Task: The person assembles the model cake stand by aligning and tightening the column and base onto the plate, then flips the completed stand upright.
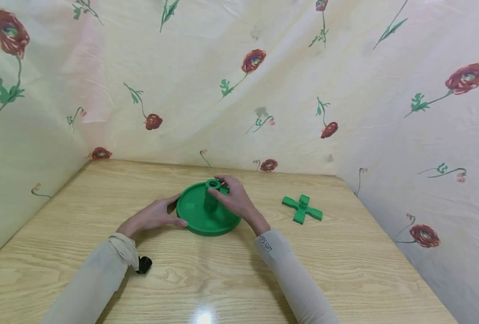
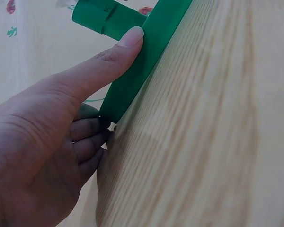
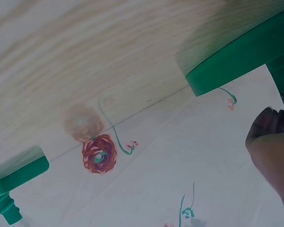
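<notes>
A round green plastic dish [image 1: 195, 217] with a raised rim lies flat on the wooden table. From its middle rises a hollow green post [image 1: 210, 203], upright with an open top. My left hand [image 1: 155, 217] holds the dish by its left edge; in the left wrist view the thumb [image 2: 130, 38] lies on the rim and the fingers bend in at its side. Around the upper part of the post, my right hand [image 1: 238, 200] grips with thumb and fingers. The right wrist view shows that hand [image 3: 272, 146] beside the post, most of its fingers hidden.
To the right of the dish, a green cross-shaped piece [image 1: 302, 210] with a short stub on top lies on the table [image 1: 207, 279]. A small black object [image 1: 144, 265] shows at the left sleeve. Flower-patterned sheeting [image 1: 207, 90] encloses the back and sides.
</notes>
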The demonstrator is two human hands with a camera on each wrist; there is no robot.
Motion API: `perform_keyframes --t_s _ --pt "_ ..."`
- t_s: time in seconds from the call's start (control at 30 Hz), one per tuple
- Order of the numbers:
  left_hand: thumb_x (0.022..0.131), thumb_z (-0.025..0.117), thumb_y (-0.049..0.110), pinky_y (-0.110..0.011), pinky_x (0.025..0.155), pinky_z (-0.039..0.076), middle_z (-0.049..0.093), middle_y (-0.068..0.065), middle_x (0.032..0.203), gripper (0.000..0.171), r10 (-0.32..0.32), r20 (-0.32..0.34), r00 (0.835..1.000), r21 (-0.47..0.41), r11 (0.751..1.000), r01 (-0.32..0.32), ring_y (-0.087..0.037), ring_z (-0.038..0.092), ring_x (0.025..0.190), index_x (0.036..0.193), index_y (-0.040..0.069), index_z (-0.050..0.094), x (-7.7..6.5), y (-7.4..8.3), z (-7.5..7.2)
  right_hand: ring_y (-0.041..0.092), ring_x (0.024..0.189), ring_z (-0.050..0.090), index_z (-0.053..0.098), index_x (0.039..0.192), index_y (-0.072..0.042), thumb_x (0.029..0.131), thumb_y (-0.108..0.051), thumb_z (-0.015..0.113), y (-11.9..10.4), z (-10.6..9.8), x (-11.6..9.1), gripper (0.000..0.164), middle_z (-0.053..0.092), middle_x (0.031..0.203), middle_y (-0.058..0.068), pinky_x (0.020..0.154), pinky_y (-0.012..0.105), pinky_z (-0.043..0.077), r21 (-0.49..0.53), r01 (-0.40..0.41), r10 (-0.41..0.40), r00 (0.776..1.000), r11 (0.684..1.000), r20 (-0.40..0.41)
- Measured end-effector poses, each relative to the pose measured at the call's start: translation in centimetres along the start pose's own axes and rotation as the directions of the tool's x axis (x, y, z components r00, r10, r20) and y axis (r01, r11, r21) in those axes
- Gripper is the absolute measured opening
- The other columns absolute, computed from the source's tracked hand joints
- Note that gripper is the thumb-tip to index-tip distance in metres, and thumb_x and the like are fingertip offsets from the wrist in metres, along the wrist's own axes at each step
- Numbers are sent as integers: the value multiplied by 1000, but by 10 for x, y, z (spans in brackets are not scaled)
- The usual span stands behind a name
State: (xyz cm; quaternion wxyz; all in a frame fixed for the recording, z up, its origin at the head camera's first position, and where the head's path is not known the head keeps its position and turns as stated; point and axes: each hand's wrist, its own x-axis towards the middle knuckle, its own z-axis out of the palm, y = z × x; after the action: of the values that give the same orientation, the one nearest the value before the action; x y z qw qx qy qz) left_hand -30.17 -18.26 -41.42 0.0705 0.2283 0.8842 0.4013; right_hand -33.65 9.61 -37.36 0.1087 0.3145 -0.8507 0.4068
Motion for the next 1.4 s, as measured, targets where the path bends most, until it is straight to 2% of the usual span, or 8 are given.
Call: perform_keyframes --t_s 0.2,0.43,0.8,1.1,1.4 --pt "88 84 45 -62 116 29 30 -28 163 108 4 2 1000 -4 1000 -4 -46 25 150 163 -2 22 0 -1 -1 32 116 59 57 142 6 101 -14 68 -1 -1 -1 46 62 129 20 99 50 51 14 15 -15 1000 1000 21" --pt "88 83 46 -62 116 29 30 -28 163 108 -5 3 1000 1 1000 5 -46 26 150 163 -2 22 0 0 -1 36 113 60 58 137 9 100 -15 72 -1 0 0 46 63 126 21 97 53 52 31 7 -7 1000 999 6" --pt "88 83 45 -63 116 30 29 -29 163 108 -11 4 1000 -3 1000 11 -47 26 150 163 -2 22 0 -1 -1 31 116 59 57 142 5 102 -15 68 1 1 0 46 63 129 19 98 48 52 5 13 -13 1000 1000 24" --pt "88 83 45 -62 116 29 29 -29 163 108 -4 3 1000 -4 1000 4 -47 25 150 163 -3 21 0 -2 -1 34 114 59 57 141 5 101 -17 69 1 1 0 47 61 129 21 98 54 51 17 2 -3 1000 1000 4" --pt "88 83 46 -62 116 29 29 -28 163 109 -2 6 1000 1 1000 2 -46 25 150 163 -3 21 0 -1 -1 33 118 59 57 141 7 102 -14 68 0 0 0 46 62 131 22 100 51 51 15 28 -28 999 999 19"
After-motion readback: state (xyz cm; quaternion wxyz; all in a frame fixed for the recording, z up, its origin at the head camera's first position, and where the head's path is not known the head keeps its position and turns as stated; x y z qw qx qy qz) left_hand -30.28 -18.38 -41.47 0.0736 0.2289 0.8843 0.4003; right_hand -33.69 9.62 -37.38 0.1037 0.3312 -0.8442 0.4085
